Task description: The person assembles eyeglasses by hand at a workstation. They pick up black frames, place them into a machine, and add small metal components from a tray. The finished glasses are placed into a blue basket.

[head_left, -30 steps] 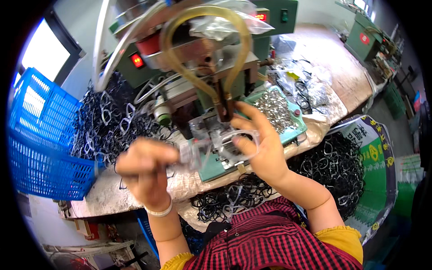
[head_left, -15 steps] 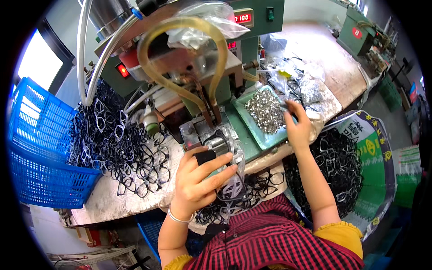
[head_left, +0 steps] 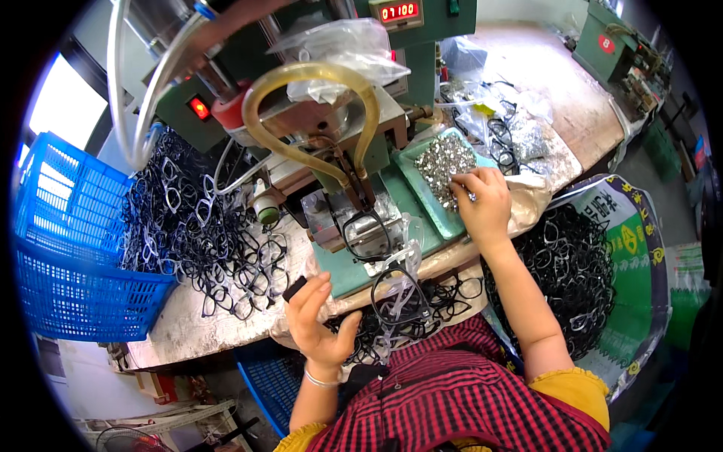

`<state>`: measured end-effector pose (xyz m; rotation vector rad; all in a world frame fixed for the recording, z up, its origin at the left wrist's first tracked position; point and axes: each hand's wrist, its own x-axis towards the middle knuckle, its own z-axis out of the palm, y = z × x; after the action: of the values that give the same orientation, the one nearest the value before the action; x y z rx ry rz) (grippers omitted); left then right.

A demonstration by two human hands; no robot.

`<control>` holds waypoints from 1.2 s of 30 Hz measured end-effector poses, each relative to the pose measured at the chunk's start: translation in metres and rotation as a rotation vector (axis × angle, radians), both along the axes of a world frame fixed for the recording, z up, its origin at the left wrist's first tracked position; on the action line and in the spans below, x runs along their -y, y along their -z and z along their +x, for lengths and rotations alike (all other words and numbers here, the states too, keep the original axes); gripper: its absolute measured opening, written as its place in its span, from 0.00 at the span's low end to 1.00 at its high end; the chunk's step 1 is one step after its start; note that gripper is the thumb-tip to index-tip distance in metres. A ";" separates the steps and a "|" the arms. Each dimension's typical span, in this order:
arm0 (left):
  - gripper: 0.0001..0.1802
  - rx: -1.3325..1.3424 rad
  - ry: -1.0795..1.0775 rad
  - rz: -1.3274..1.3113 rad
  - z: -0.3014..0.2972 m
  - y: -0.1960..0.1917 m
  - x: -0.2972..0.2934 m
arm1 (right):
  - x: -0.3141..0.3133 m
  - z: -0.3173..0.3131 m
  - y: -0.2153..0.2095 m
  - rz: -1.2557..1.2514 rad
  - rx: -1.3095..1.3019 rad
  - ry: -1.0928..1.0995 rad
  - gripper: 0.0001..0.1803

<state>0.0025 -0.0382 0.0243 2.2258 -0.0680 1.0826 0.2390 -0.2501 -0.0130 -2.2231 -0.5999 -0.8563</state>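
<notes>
Your right hand [head_left: 482, 203] is reaching to the green tray [head_left: 422, 197] of small silvery metal parts [head_left: 446, 158], which is sitting toward the table's [head_left: 188, 331] right end beside the machine. The fingertips are bending down onto the parts at the tray's right rim; the grip is pinching narrow, but whether a part is caught in it cannot be told.

Your left hand [head_left: 316, 320] is hovering over the table's near edge, palm half open, fingers loosely curled, with a small black piece [head_left: 294, 288] at the fingertips. Contact looks likely but is not certain.

A black spectacle frame [head_left: 367, 224] is lying flat on the green machine bed, under the yellow hose loop [head_left: 309, 83], with its long axis running roughly left to right. A second black frame [head_left: 399, 294], in a clear plastic sleeve, is hanging over the near edge just beside your left hand, standing nearly upright.

Packaging and signs: a crumpled clear plastic bag [head_left: 343, 49] is resting on top of the machine. A red digit display [head_left: 398, 12] is glowing at the machine's top, and a small red lamp [head_left: 199, 108] on its left face. A blue crate [head_left: 64, 248] is standing at the table's left end beside a heap of black frames [head_left: 188, 233]. A round bin [head_left: 633, 256] with a green and yellow printed liner is holding more frames past the right end.
</notes>
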 end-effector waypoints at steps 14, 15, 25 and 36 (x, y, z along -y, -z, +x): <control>0.05 -0.509 0.431 -0.655 0.004 -0.033 -0.018 | -0.012 0.010 -0.019 0.280 -0.203 -0.172 0.07; 0.07 -0.493 0.453 -0.811 0.009 -0.027 -0.011 | -0.016 0.010 -0.020 0.336 -0.265 -0.191 0.07; 0.14 -0.164 0.465 -1.144 0.015 0.040 0.012 | 0.009 -0.021 -0.010 0.580 -0.597 -0.223 0.08; 0.17 -0.103 0.386 -1.190 0.011 0.052 0.003 | -0.077 -0.046 -0.074 0.748 -0.579 -0.711 0.24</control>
<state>0.0136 -0.0407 -0.0274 1.1122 0.1523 0.5320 0.1931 -0.1734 0.0606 -1.3134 -0.5881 -0.0185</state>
